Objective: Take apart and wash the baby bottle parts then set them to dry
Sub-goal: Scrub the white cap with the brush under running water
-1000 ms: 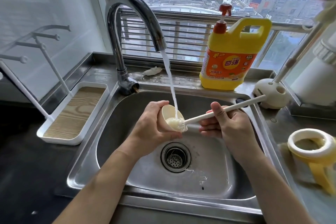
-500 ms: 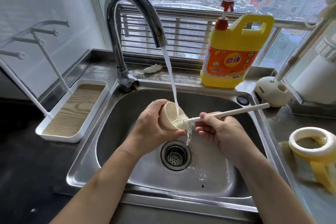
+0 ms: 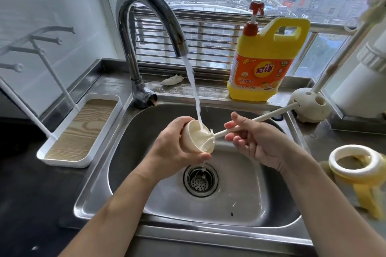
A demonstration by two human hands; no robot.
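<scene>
My left hand holds a cream bottle cap over the steel sink, its open side turned toward the right. Water from the chrome faucet runs into the cap. My right hand grips the long white handle of a bottle brush, whose bristle head sits inside the cap. A yellow handled bottle collar with a white ring lies on the counter at the right.
A yellow dish soap jug stands on the sill behind the sink. A white brush holder sits at the back right. A white drying rack with a wood-look tray stands left of the sink. The drain strainer lies below my hands.
The brush head has gone from the cap's rim deeper into the cap. My right hand has shifted a little along the handle. Water keeps running.
</scene>
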